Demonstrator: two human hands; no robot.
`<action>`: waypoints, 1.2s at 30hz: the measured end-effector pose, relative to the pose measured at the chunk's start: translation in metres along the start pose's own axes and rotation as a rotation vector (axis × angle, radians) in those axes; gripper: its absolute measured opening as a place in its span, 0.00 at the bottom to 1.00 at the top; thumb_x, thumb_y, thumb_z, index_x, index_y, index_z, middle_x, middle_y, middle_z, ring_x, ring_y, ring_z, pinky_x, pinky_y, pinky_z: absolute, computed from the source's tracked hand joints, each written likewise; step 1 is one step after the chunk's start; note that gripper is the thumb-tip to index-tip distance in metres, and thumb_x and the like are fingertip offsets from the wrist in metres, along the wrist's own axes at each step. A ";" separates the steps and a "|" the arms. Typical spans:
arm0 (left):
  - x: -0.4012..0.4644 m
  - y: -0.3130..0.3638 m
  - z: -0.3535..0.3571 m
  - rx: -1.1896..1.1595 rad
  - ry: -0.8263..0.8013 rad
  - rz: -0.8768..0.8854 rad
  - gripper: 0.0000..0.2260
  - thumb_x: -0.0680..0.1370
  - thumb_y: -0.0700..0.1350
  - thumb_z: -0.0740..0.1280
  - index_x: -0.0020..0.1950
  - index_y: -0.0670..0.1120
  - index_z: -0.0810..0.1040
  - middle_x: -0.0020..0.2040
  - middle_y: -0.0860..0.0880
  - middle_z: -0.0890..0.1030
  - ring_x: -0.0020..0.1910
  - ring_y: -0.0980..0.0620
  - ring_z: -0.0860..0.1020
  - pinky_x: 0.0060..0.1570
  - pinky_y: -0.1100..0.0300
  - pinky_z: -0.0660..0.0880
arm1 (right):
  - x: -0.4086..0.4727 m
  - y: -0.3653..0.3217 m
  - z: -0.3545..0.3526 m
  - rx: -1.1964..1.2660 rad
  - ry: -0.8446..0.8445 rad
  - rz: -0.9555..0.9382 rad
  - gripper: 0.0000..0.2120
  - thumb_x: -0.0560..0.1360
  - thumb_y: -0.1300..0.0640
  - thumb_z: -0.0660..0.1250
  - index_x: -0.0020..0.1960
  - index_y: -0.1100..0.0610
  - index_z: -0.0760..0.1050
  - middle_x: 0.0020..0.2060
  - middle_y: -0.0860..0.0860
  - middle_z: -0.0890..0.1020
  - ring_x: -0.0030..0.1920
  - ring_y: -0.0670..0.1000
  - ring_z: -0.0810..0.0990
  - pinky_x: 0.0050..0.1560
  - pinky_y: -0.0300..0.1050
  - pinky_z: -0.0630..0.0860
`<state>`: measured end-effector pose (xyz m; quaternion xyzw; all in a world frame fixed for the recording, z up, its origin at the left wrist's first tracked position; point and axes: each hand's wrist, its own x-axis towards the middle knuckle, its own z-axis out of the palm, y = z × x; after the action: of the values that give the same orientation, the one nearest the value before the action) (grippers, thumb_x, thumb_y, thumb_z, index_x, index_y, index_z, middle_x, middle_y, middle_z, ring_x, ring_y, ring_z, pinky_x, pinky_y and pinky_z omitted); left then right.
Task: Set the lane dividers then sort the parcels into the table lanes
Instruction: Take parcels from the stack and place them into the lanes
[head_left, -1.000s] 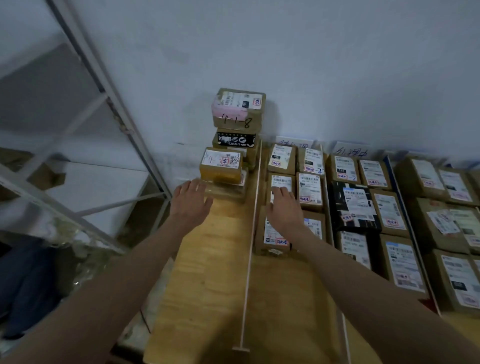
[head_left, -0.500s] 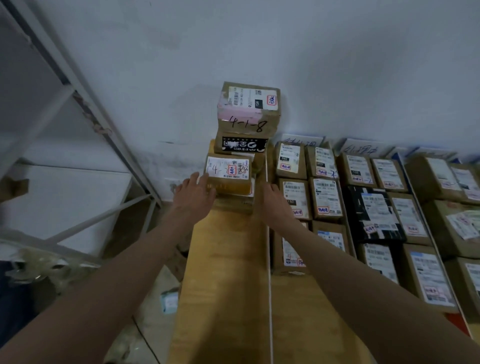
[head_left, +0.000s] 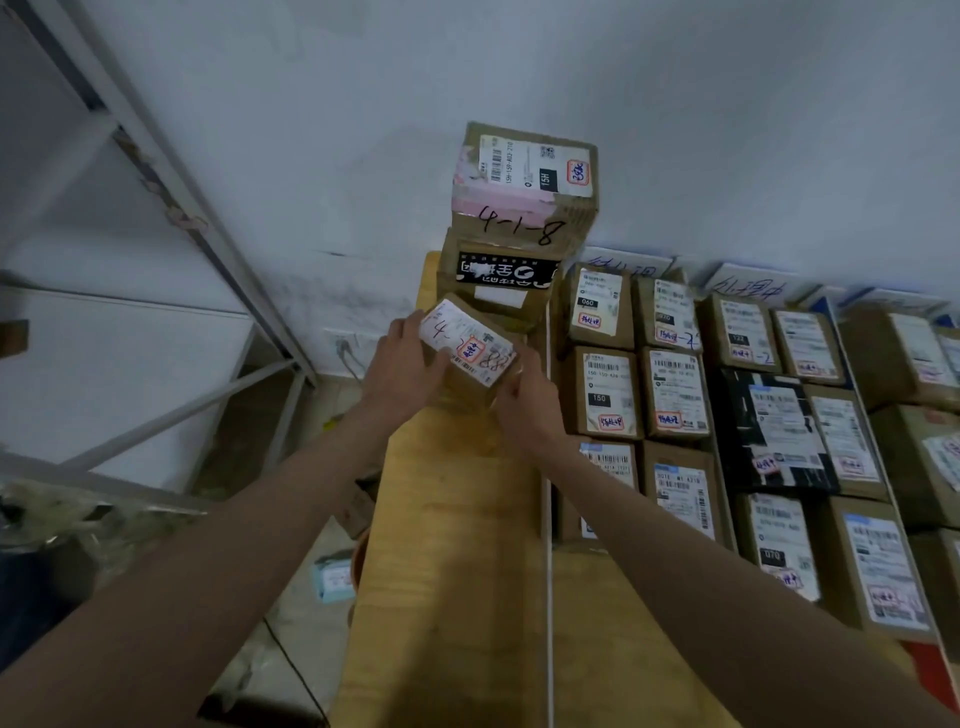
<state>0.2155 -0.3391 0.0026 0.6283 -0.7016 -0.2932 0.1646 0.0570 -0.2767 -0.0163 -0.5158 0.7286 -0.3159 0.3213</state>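
Two hands are holding one small parcel (head_left: 470, 345) at the far end of the left lane. The left hand (head_left: 402, 366) is gripping its left side, fingers curled over the top-left edge of the white label. The right hand (head_left: 524, 395) is gripping the near-right corner, fingers curled against the cardboard. The parcel is sitting tilted, label facing up and toward the camera; whether its underside is touching the table (head_left: 452, 571) or is lifted clear cannot be told from this angle.

Directly behind it, a stack (head_left: 519, 228) of larger boxes is standing against the wall (head_left: 675, 104); the top box is carrying pink tape and the handwritten mark "4-1-8", and the box beneath is showing a black printed band. A thin white divider (head_left: 548, 571) is running near to far along the table, separating the left lane from the lanes on the right. Right of the divider, labelled parcels (head_left: 675, 395) are lying in tight rows, touching one another, one black-wrapped among the brown. White handwritten cards (head_left: 748, 283) are standing at the far edge behind those rows.

Left of the table, a grey metal frame (head_left: 171, 171) is rising diagonally, and a pale blue packet (head_left: 332, 577) is lying on the floor beside the table edge.
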 end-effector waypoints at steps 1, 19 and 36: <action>0.000 0.001 0.000 -0.004 -0.013 -0.014 0.28 0.81 0.50 0.65 0.78 0.44 0.59 0.72 0.41 0.67 0.69 0.42 0.69 0.66 0.47 0.67 | -0.001 0.001 0.000 0.003 -0.012 0.011 0.22 0.80 0.58 0.60 0.73 0.54 0.61 0.60 0.54 0.79 0.56 0.55 0.81 0.52 0.52 0.82; -0.003 0.012 -0.006 -0.142 -0.152 -0.074 0.29 0.78 0.40 0.67 0.78 0.47 0.62 0.70 0.39 0.68 0.69 0.40 0.69 0.70 0.46 0.67 | 0.004 -0.005 -0.025 -0.056 -0.217 0.261 0.17 0.80 0.49 0.65 0.61 0.60 0.75 0.60 0.54 0.79 0.51 0.49 0.81 0.44 0.38 0.79; -0.088 0.067 -0.006 0.469 -0.085 0.327 0.22 0.84 0.53 0.52 0.77 0.47 0.64 0.76 0.46 0.67 0.72 0.43 0.67 0.71 0.45 0.66 | -0.103 -0.008 -0.128 -0.053 0.006 0.409 0.12 0.81 0.53 0.61 0.53 0.63 0.73 0.48 0.56 0.78 0.48 0.53 0.78 0.46 0.46 0.76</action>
<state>0.1800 -0.2515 0.0608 0.5147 -0.8485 -0.1187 0.0305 -0.0129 -0.1637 0.0812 -0.3645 0.8273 -0.2260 0.3629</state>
